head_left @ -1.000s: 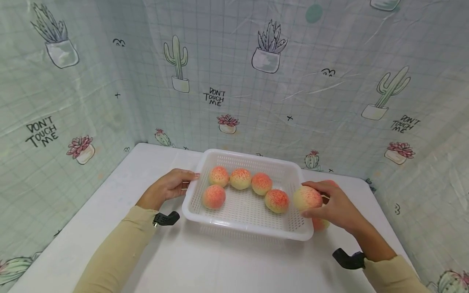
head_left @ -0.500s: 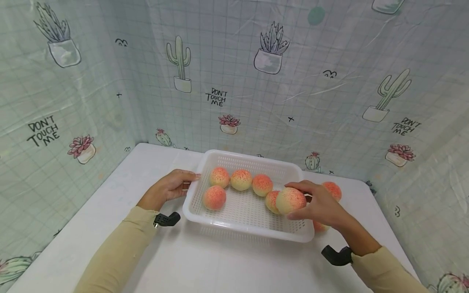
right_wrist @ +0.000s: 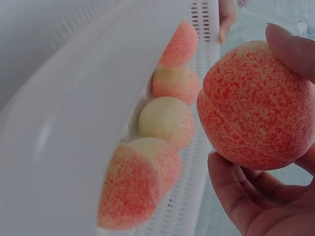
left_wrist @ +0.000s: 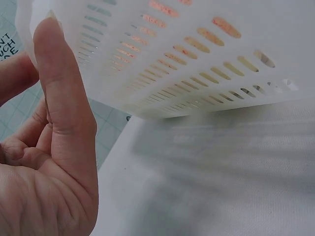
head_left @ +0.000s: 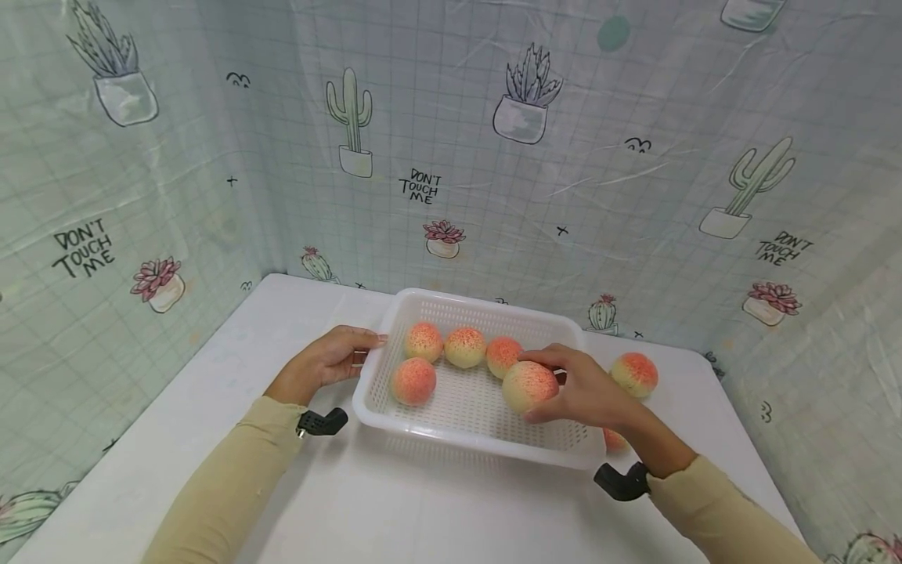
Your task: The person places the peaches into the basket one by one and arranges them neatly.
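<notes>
Five peaches (right_wrist: 166, 123) sit in the basket (head_left: 465, 441) already, a sixth peach (head_left: 524, 388) is over it, gripped in the right hand (head_left: 581, 385), left hand (head_left: 330, 360) holds the basket's end, and two loose peaches (head_left: 636, 374) on the table (head_left: 423, 513) beside it seem left to load.

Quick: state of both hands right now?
Left hand: holding the white basket by its rim, thumb and fingers at the edge.
Right hand: holding a peach, thumb and fingers around it.
</notes>
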A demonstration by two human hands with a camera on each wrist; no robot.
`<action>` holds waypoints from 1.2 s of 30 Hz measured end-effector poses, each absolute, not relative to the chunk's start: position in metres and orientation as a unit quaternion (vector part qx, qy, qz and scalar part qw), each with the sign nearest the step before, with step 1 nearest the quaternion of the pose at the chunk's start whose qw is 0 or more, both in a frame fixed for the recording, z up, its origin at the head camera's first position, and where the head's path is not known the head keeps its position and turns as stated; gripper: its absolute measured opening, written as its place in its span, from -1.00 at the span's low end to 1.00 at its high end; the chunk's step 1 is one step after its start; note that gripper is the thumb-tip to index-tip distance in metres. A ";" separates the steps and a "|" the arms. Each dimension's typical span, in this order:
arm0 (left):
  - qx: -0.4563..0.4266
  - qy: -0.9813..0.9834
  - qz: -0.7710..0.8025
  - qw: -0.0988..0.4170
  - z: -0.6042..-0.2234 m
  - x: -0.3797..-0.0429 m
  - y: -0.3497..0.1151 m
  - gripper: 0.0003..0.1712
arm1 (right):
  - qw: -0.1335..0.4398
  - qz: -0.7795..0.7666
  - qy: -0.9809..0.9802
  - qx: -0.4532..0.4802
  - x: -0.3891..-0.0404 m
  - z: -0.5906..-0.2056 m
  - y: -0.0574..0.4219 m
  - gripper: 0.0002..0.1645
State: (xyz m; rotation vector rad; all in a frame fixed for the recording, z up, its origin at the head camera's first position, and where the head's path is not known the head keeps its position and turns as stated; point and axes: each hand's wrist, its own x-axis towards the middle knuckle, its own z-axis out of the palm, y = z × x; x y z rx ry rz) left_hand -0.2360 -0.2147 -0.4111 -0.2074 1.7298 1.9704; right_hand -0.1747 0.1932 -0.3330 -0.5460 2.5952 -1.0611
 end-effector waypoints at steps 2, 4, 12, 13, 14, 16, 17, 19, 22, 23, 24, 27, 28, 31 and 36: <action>-0.077 0.637 0.724 0.253 -0.411 -0.236 -0.215 -0.46 | 0.150 -0.368 0.897 -0.194 -0.176 -0.333 0.188 -0.04; -0.076 0.637 0.724 0.254 -0.412 -0.237 -0.215 -0.46 | 0.155 -0.368 0.895 -0.199 -0.177 -0.333 0.183 -0.06; -0.065 0.641 0.720 0.258 -0.414 -0.238 -0.215 -0.39 | 0.154 -0.353 0.896 -0.220 -0.180 -0.337 0.167 -0.04; -0.065 0.640 0.721 0.258 -0.415 -0.238 -0.215 -0.38 | 0.156 -0.353 0.896 -0.221 -0.181 -0.337 0.165 -0.03; -0.064 0.640 0.721 0.258 -0.415 -0.238 -0.215 -0.38 | 0.159 -0.353 0.895 -0.221 -0.181 -0.338 0.163 -0.02; -0.062 0.639 0.722 0.259 -0.415 -0.239 -0.216 -0.36 | 0.166 -0.351 0.893 -0.227 -0.182 -0.338 0.158 0.00; -0.061 0.639 0.722 0.258 -0.415 -0.239 -0.216 -0.36 | 0.168 -0.349 0.893 -0.230 -0.182 -0.337 0.156 0.00; -0.060 0.639 0.723 0.257 -0.415 -0.239 -0.216 -0.37 | 0.166 -0.341 0.893 -0.244 -0.182 -0.336 0.152 -0.02; -0.059 0.640 0.723 0.256 -0.415 -0.238 -0.217 -0.37 | 0.159 -0.327 0.892 -0.268 -0.184 -0.333 0.146 -0.05; -0.058 0.640 0.722 0.255 -0.414 -0.237 -0.217 -0.38 | 0.158 -0.322 0.892 -0.275 -0.184 -0.333 0.144 -0.06; -0.060 0.640 0.723 0.254 -0.414 -0.237 -0.217 -0.38 | 0.157 -0.318 0.892 -0.281 -0.185 -0.332 0.142 -0.06; -0.065 0.639 0.723 0.256 -0.413 -0.237 -0.217 -0.38 | 0.159 -0.307 0.892 -0.291 -0.187 -0.330 0.138 -0.04; -0.066 0.638 0.723 0.256 -0.413 -0.237 -0.217 -0.38 | 0.159 -0.304 0.893 -0.292 -0.189 -0.330 0.136 -0.03; -0.072 0.638 0.723 0.256 -0.413 -0.237 -0.217 -0.38 | 0.161 -0.299 0.894 -0.292 -0.193 -0.330 0.131 -0.01; -0.075 0.638 0.722 0.257 -0.412 -0.236 -0.217 -0.41 | 0.175 -0.309 0.886 -0.299 -0.202 -0.332 0.124 -0.05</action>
